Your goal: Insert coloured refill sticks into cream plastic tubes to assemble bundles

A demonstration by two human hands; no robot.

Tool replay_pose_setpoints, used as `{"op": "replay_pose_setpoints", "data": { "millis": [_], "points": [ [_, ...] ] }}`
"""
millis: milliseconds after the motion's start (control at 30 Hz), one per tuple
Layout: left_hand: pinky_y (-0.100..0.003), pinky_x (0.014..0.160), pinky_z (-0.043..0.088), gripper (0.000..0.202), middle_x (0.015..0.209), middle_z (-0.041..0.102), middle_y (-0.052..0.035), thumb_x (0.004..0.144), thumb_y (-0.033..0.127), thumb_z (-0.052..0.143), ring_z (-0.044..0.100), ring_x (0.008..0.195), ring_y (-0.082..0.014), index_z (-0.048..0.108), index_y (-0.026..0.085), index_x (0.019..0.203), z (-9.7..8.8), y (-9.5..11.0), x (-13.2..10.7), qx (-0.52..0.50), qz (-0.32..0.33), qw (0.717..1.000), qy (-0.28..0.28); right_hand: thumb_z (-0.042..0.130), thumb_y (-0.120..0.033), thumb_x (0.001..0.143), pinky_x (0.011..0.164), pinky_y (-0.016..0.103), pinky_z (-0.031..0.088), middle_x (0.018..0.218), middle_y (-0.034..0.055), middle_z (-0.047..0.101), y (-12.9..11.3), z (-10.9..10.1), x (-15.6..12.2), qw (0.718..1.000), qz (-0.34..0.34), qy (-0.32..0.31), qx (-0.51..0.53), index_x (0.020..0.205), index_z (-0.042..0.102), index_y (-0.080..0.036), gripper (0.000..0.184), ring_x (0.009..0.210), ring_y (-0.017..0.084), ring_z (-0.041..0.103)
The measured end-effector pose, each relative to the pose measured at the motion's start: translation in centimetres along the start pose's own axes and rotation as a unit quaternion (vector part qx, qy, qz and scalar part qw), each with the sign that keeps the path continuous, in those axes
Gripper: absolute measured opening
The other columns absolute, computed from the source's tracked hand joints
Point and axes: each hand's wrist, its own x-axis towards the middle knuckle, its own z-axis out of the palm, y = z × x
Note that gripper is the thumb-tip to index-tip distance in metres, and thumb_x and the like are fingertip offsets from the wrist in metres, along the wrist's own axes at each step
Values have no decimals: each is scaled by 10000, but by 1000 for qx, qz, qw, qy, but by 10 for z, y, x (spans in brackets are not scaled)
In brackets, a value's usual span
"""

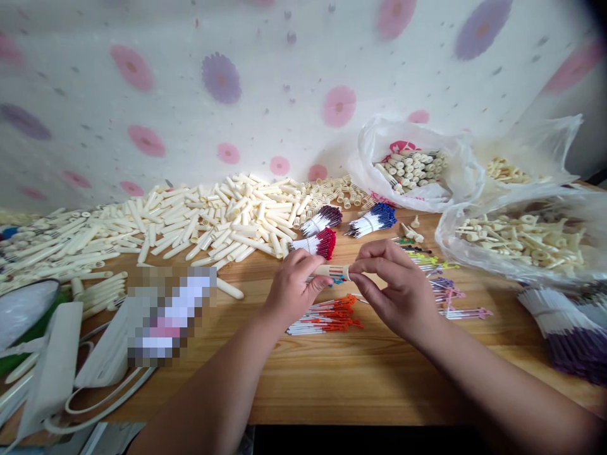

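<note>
In the head view, my left hand (294,285) is wrapped round a cream slotted multicolour pen barrel (332,272) held level above the table. Coloured pieces show through its slots. My right hand (403,292) is closed at the barrel's right end, thumb and fingertips pinching there; anything small between them is hidden. Below lie loose pen refills with orange ends (327,315). Beyond my right hand, partly covered by it, are refills with yellow, purple and pink ends (467,313). Banded refill bundles in red (326,242), dark maroon (323,220) and blue (374,219) lie just behind.
A heap of cream pen tubes (227,218) spreads along the wall. Plastic bags (420,199) of cream parts stand at the right, above a purple-tipped refill bundle (566,335). White boxes (57,360), a cable (114,401) and a pixelated object (175,316) occupy the left.
</note>
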Motion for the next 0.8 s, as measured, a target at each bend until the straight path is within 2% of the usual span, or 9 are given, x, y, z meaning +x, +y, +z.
{"op": "replay_pose_setpoints", "data": {
  "millis": [233,533,800],
  "points": [
    [-292,684,422,429,801,538,-61,877,527,425,515,773,-189,626,154,941,1,-4,-1,18,20,999,43,541,-124,859,751,291,444,893,33,546,6,1,-1,991,54,-40,118,936,649,-217,162,862,142,539],
    [-308,700,442,397,803,558,-72,854,498,497,536,781,-197,658,145,941,2,-4,-1,61,32,994,85,573,-182,837,727,292,439,847,31,556,7,2,0,993,81,-28,84,846,667,-197,95,806,146,545],
    [-309,706,439,368,787,559,-69,822,472,564,537,777,-198,690,151,948,1,-2,-3,121,16,984,128,585,-271,826,755,320,444,849,39,582,10,5,0,980,163,-38,109,798,679,-200,121,821,166,560]
  ]
}}
